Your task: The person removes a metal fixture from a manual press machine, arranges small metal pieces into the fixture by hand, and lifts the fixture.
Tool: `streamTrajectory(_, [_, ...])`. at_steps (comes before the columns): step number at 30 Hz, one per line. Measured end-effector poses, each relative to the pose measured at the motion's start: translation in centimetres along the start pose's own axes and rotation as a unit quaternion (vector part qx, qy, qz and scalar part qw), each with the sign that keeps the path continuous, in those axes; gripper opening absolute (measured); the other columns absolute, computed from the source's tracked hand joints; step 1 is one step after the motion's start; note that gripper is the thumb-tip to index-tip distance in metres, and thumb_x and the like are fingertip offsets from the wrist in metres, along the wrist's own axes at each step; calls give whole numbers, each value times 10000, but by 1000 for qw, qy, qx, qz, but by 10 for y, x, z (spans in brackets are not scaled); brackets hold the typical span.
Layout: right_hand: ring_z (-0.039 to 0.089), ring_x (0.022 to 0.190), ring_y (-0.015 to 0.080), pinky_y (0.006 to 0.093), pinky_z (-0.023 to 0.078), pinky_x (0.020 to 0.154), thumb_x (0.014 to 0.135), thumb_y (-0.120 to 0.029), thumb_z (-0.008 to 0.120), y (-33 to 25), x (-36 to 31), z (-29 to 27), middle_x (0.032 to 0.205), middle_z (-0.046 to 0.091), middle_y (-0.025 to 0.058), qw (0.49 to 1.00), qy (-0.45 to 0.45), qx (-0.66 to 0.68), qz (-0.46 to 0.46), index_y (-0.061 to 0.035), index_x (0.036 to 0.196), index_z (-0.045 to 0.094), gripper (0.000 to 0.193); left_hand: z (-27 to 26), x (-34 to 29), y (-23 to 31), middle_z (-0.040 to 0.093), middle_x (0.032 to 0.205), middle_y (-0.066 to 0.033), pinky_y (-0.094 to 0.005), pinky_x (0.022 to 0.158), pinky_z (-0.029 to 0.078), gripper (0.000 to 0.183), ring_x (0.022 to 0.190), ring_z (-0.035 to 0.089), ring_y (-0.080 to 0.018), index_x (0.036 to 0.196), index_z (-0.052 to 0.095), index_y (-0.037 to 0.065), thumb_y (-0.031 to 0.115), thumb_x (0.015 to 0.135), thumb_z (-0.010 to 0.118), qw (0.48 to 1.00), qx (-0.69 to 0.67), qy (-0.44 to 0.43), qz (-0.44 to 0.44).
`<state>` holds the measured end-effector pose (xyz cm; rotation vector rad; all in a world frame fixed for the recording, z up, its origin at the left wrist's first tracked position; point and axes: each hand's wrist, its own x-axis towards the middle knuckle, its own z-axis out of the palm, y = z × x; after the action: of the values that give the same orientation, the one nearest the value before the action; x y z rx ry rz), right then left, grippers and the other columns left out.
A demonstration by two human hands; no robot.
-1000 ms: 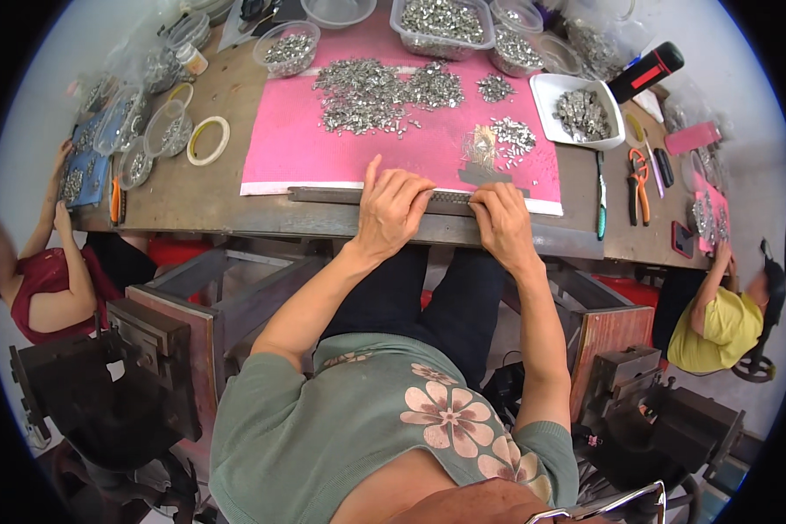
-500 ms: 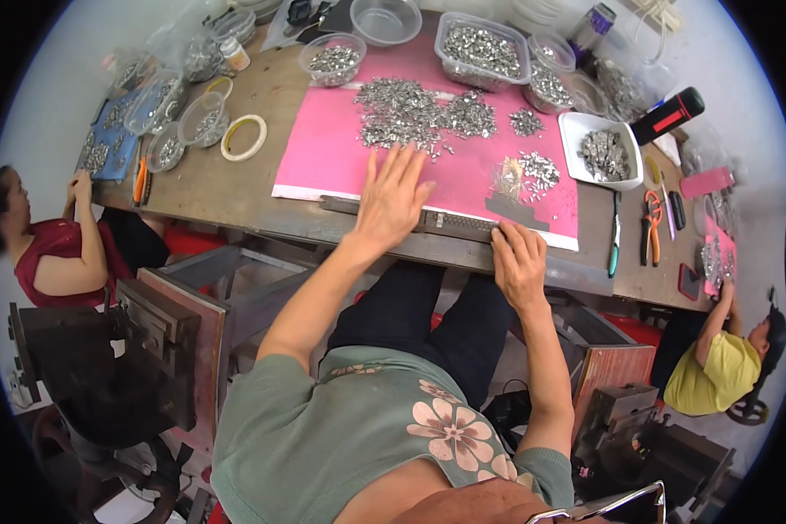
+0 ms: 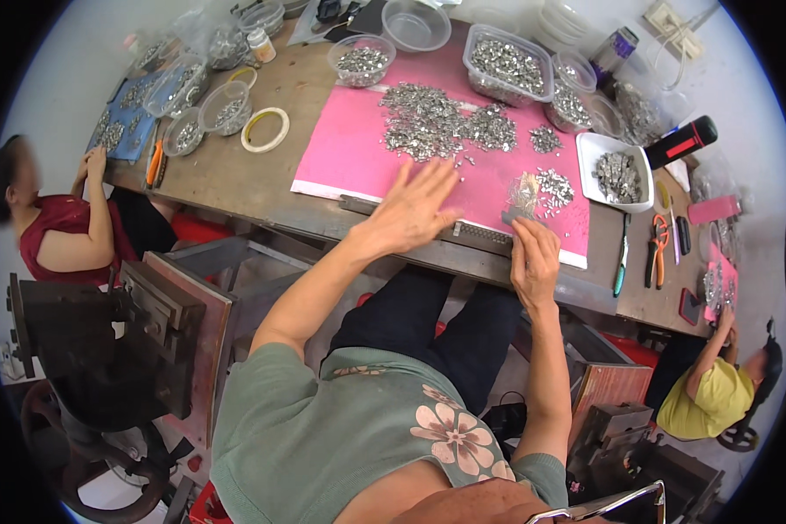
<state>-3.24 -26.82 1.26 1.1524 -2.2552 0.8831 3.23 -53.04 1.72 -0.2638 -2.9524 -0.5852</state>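
My left hand [image 3: 410, 210] is open, palm down with fingers spread, over the pink sheet [image 3: 341, 148] just below a heap of small silvery metal pieces [image 3: 424, 122]. Fingers of my right hand [image 3: 535, 260] are closed in a pinch at a thin flat grey metal strip [image 3: 517, 215]. Between my hands, a long dark metal bar with a row of small slots [image 3: 482, 236] lies along the table's front edge, partly hidden by my left hand. Above my right hand are a flat pale metallic piece [image 3: 524, 188] and a small scatter of bright metal pieces [image 3: 555, 188].
Clear tubs of metal parts [image 3: 508, 65] and a white tray [image 3: 588, 166] stand behind and right. A tape roll [image 3: 265, 129] lies left; a green-handled tool [image 3: 620, 262] and orange-handled pliers [image 3: 657, 249] lie right. Co-workers sit at left [image 3: 70, 214] and right [image 3: 707, 393].
My right hand has lifted from the bar's right end and moved to the grey strip, its fingers drawn into a pinch. My left hand stays spread near the heap. The whole view has shifted slightly.
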Motion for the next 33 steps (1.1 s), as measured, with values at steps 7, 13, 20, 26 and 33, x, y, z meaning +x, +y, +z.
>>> streamTrajectory(7, [540,1278,329,472,400,1043,911,-87,650,-12,62,48,1306,653,65,988,-139,3,-66,-45,1173,692,268,4,5,-26,269,1636,-209,-587,1226,111,678,1531,217,-354,1517,351,-62,453,1076,371,997,21,32,-71])
streamTrajectory(13, [497,1336,331,472,374,1077,933,-110,640,0,79,68,1369,634,46,966,-222,-42,-123,-73,1223,694,297,-1,-15,-18,340,1603,-213,-564,1225,142,622,1512,275,-343,1505,386,-49,403,1077,400,1000,-9,2,-4])
streamTrajectory(20, [570,1159,299,457,419,998,889,-103,662,12,85,74,1163,674,60,986,-142,-24,-79,-81,1087,734,212,-13,-23,-31,665,1264,-163,-515,1155,287,353,1225,586,-327,1264,667,41,265,1005,584,974,-158,162,-7])
streamTrajectory(26, [564,937,284,416,443,841,849,-93,686,-4,104,113,894,590,85,994,-94,-8,-63,-79,950,720,107,-6,-5,-56,635,817,-28,-403,895,369,79,823,566,-238,909,718,109,155,846,726,954,-70,281,-73])
streamTrajectory(33, [563,922,285,422,425,814,832,-118,682,-8,107,118,892,591,86,987,-89,-72,-110,-81,877,687,58,2,5,-57,644,816,-17,-476,943,340,83,860,577,-238,901,719,125,190,850,733,952,11,291,-91])
